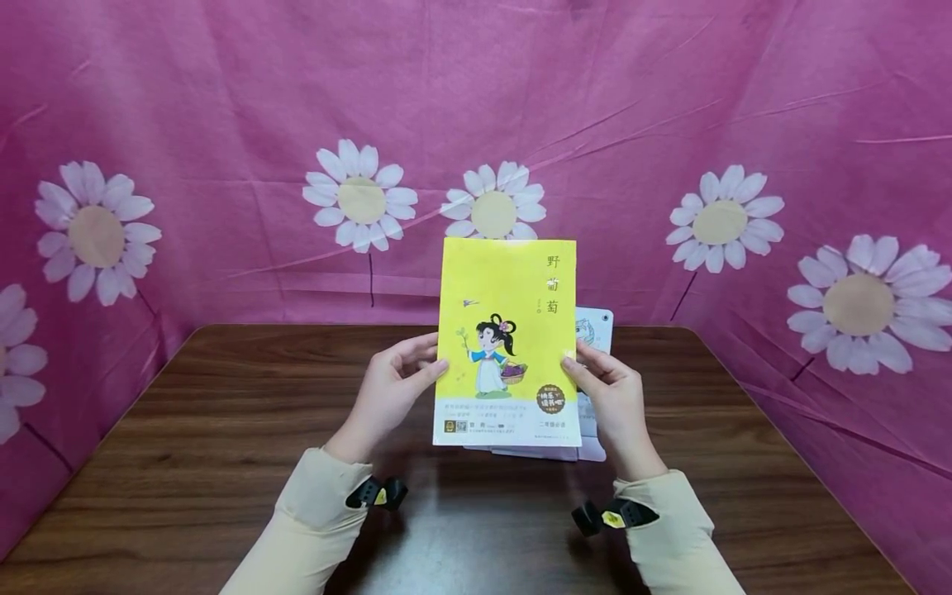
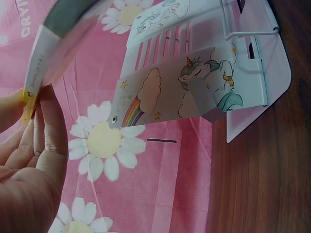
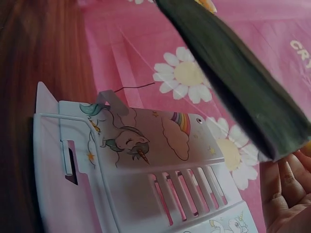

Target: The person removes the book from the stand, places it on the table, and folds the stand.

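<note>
A yellow book (image 1: 506, 273) with a cartoon girl on its cover is held upright between both hands, front facing the head camera. At its left edge my left hand (image 1: 372, 402) pinches it, thumb in front and fingers behind. My right hand (image 1: 619, 402) grips the opposite edge in the same way. Behind the book stands a pale book stand (image 1: 593, 446), mostly hidden in the head view. Both wrist views show its slotted back, unicorn and rainbow drawings (image 2: 138, 104) and wire bar (image 3: 65, 117). The book appears apart from the stand.
The dark wood table (image 1: 223, 463) runs back to a pink cloth (image 1: 245, 99) printed with large white daisies. A black strap with a small device (image 1: 378, 493) sits on the left wrist, and another (image 1: 613, 517) on the right.
</note>
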Tool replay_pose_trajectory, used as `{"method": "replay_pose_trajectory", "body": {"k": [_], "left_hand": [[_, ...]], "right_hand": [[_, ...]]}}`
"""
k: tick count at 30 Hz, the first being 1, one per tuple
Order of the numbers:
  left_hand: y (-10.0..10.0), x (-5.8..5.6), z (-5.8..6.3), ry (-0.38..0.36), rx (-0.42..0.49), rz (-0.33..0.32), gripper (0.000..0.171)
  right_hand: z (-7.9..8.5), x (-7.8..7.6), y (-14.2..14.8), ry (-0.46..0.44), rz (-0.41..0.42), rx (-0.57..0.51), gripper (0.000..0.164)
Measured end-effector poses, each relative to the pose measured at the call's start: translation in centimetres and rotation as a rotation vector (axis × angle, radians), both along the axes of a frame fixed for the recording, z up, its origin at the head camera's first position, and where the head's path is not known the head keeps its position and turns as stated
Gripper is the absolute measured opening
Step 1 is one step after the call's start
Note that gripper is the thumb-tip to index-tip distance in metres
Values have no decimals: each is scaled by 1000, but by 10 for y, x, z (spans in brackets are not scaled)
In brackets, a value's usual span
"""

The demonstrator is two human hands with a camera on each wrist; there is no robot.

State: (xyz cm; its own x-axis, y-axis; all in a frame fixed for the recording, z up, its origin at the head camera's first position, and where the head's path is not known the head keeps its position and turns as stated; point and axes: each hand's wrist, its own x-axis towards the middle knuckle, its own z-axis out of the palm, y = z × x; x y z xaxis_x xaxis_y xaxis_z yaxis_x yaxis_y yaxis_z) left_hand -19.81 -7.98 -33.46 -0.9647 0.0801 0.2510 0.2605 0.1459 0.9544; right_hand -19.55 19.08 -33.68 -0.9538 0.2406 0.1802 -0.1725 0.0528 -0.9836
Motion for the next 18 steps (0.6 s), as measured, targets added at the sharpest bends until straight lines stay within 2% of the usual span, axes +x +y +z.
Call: {"method": "replay_pose_trajectory", "body": {"k": [7,14,18], "left_hand": [[-8,8,1,-54,6,-5,41],[-20,14,1,-75,-68,-22,45],[-27,19,2,-105,-60,-44,48]], "right_hand": [[-2,5,-4,11,27,-2,42],[-4,13,-13,27,29,18,40],[-5,17,-19,38,29,31,39]]}}
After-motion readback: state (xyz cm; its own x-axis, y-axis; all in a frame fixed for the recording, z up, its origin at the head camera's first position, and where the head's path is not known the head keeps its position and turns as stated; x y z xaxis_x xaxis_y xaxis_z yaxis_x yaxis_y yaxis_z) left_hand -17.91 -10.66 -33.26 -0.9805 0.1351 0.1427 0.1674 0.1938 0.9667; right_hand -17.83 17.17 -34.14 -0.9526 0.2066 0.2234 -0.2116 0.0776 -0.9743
